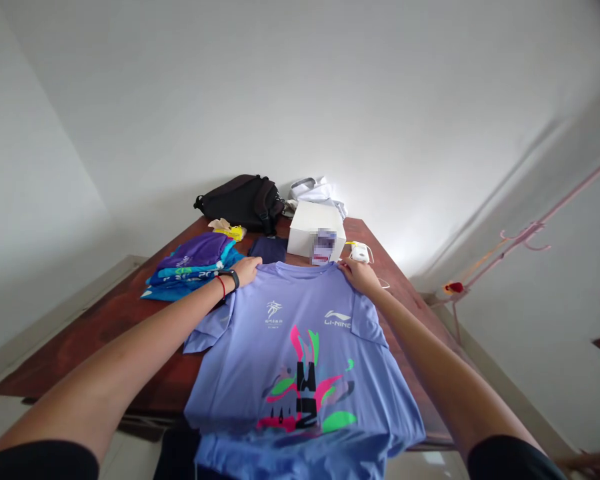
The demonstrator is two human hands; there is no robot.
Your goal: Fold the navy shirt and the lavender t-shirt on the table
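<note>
A lavender T-shirt (290,300) with a bright printed design lies spread front side up, collar toward the far side of the table. Its lower part hangs over the near table edge. At the left shoulder of the shirt, my left hand (247,270) has its fingers closed on the cloth. My right hand (360,275) pinches the opposite shoulder near the collar. The sleeve on the left sticks outward, while the one on the right lies along the body of the shirt. A dark wristband and a red string circle my left wrist.
Left of the shirt stands a stack of folded clothes (193,267) on the red-brown table (100,347). Behind are a dark folded cloth (269,249), a white box (307,227), a black backpack (240,201), a yellow packet (237,233) and a white charger (359,252). A pink rack (530,230) stands at right.
</note>
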